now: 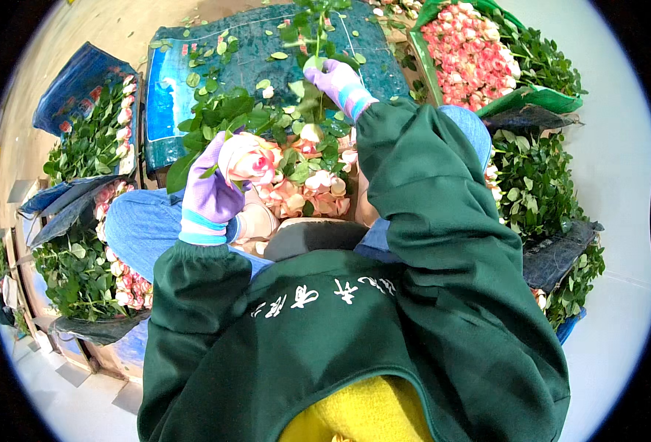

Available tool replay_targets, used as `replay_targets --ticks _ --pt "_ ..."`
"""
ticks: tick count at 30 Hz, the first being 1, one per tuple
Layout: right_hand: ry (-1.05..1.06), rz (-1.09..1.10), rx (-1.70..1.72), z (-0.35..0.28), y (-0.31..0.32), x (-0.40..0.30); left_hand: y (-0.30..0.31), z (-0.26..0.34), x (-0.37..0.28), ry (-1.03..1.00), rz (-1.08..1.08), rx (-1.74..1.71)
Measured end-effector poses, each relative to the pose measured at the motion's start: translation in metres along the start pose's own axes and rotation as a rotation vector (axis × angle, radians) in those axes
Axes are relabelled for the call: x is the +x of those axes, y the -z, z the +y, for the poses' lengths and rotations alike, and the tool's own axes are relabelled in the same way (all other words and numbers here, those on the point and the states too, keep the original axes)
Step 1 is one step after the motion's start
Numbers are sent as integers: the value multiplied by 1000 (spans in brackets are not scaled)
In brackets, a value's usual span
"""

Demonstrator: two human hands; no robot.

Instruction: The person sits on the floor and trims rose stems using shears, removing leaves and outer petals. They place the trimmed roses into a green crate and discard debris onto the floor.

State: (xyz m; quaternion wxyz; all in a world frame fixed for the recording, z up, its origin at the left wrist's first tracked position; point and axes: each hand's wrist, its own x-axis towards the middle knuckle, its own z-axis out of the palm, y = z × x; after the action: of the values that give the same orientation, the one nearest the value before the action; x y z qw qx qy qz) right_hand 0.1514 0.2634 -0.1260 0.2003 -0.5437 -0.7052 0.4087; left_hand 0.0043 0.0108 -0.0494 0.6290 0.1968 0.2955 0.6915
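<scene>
My left hand point(215, 179), in a purple glove with a striped cuff, grips a large pink-and-white rose point(250, 159) close below its bloom. Green leaves point(231, 108) spread behind that hand. Farther forward and to the right, my right hand point(336, 83), gloved alike, pinches a leafy green stem point(318, 33) that reaches toward the top of the view. A pale rosebud point(311, 132) lies below this hand; whether it belongs to the same stem, I cannot tell. Loose pink petals point(303, 199) and leaves are heaped between my legs.
A wet dark-green sheet point(380, 50) strewn with leaves lies ahead. Bundled roses stand on both sides: a green-wrapped bundle point(466, 55) at upper right, leafy bundles point(535, 182) at right, a blue-wrapped bundle point(90, 132) and another leafy bundle point(74, 265) at left.
</scene>
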Motion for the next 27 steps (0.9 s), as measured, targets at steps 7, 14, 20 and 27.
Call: replay_targets --ticks 7,14,20,27 --pt "351 -26 245 -107 49 -104 14 -1 -3 51 87 -161" --pt "1044 90 147 -136 80 -195 3 -4 12 162 293 -549" --pt "1051 192 -101 -131 69 -206 -1 -3 12 243 182 -521" --pt "1054 281 -162 -123 61 -206 -14 -7 10 193 298 -377"
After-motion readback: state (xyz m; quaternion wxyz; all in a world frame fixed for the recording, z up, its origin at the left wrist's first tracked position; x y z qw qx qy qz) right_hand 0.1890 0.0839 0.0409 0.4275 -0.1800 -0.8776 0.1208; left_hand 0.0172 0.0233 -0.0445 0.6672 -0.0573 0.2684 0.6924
